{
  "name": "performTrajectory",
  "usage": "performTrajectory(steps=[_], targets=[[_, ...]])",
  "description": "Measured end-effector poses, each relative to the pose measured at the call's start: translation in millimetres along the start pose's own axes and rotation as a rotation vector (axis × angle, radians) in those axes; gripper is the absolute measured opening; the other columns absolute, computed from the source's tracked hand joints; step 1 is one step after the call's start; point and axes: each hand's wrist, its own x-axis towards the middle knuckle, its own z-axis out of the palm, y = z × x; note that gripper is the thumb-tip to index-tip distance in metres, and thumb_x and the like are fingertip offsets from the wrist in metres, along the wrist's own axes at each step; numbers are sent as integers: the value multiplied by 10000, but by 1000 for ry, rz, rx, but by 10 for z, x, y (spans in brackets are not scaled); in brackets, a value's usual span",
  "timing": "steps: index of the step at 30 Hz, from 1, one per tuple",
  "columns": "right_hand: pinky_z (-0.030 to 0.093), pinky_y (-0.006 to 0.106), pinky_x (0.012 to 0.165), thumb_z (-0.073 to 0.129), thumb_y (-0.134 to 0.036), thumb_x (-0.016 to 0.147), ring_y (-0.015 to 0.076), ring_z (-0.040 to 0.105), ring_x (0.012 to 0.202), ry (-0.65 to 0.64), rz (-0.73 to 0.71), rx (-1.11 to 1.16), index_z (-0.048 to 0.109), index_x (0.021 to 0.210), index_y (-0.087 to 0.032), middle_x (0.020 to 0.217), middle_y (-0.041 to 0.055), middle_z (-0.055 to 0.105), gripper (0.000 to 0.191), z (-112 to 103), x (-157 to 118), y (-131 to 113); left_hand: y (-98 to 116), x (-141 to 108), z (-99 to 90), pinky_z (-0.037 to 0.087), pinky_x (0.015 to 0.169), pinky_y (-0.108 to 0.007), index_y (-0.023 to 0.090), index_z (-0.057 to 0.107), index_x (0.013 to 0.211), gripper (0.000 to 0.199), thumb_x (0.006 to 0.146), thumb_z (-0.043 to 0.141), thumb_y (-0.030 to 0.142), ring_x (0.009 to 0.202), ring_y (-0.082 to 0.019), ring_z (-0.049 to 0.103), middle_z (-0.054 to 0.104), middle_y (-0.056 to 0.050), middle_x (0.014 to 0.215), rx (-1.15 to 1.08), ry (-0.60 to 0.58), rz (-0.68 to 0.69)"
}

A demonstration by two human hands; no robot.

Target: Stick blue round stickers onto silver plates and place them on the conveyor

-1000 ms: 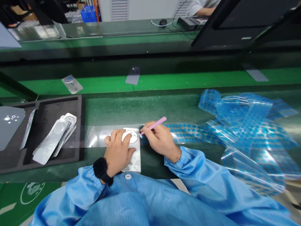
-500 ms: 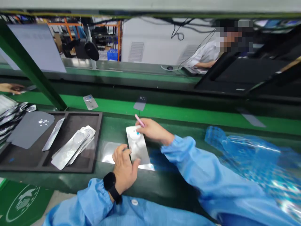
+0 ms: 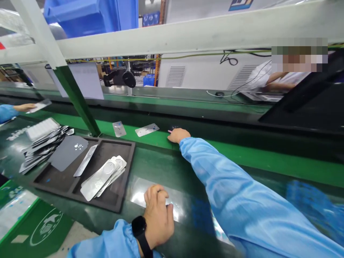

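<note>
My right hand (image 3: 179, 135) reaches to the green strip at the back of the bench, fingers closed around a pink pen-like tool (image 3: 170, 131). Just behind its fingers shows part of a dark grey card (image 3: 175, 127); whether they touch it I cannot tell. Left of that hand, a silver plate (image 3: 147, 130) lies on the strip, with a smaller silver piece (image 3: 119, 129) further left. My left hand (image 3: 159, 215) rests low over the bench with nothing in it, fingers slightly bent and thumb apart, over a shiny clear sheet (image 3: 137, 188).
A dark divided tray (image 3: 118, 206) holds stacked silver plates (image 3: 98, 179) and a grey sheet (image 3: 68, 154). Beyond it lies a pile of pieces (image 3: 43, 147). A green post (image 3: 77, 100) rises behind. Blue film (image 3: 309, 197) lies right. Another person's hand (image 3: 25, 107) holds a plate at far left.
My right hand has moved from the plate at the bench's middle to the back strip, keeping the pink tool. A silver plate now lies on the strip. My left hand is empty, and the view has shifted.
</note>
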Motion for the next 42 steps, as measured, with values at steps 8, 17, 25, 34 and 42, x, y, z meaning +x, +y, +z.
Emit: performTrajectory(steps=[8,17,25,34,42], targets=[[506,328,794,712,-228,691,302,658,1009,-140,-42,-137,754,988,-97,1044,201,698,328,-93,-59,-90,-26,-8,44,455,812,-444,207,412,975,256,767,447,62,954,-245,526,523,-100,1029,-20,51,-76],[499,330,774,652,-124,706,311,668,971,-47,-66,-23,735,1009,-55,1047,241,690,322,-207,-231,-242,-98,108,-32,467,887,-461,202,454,983,240,774,467,87,1002,-241,542,530,-104,1022,-121,110,-225],[336,228,426,490,-186,714,123,485,452,-136,-97,877,689,814,-93,550,26,569,240,-50,-1411,374,-196,697,-282,520,779,-332,205,387,1155,477,770,658,285,898,-175,645,539,-118,1180,-543,83,-630],[411,259,529,602,-333,677,114,507,562,84,60,1434,632,598,-167,723,46,635,187,416,-2470,830,-329,590,-294,460,946,-370,224,402,1351,628,752,590,219,1069,-212,614,593,-71,1286,-465,-482,-429],[480,217,498,644,-290,812,102,582,468,-162,90,1146,606,710,-159,556,-4,633,171,543,-2387,972,-101,631,-343,470,903,-372,195,473,1169,543,661,650,120,1009,-226,608,621,-48,1101,-180,-762,-296]])
